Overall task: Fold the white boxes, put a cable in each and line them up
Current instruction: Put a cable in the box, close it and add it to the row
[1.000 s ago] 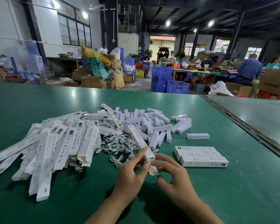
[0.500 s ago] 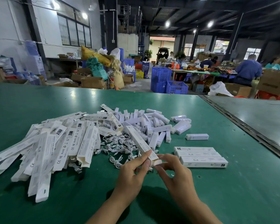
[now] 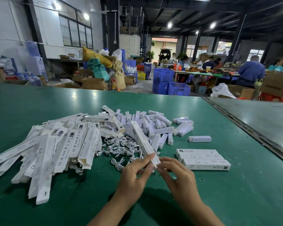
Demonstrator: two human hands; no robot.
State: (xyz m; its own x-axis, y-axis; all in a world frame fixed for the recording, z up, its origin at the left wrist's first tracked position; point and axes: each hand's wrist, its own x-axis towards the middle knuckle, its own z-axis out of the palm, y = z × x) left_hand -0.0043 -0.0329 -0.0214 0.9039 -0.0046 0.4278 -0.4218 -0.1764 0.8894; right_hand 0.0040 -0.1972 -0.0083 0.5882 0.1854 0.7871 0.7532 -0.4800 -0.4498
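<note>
Three lined-up boxes (image 3: 203, 159) right of hands. Left hand (image 3: 134, 178) and right hand (image 3: 178, 180) pinch one long box (image 3: 142, 141), near end slightly higher than a second ago.

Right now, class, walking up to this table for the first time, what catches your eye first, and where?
A sprawling heap of flat white boxes covers the left of the green table, with tangled white cables beside it. Nearest the camera, the left hand and right hand pinch the end of one long box. Right of them, finished boxes lie side by side.
</note>
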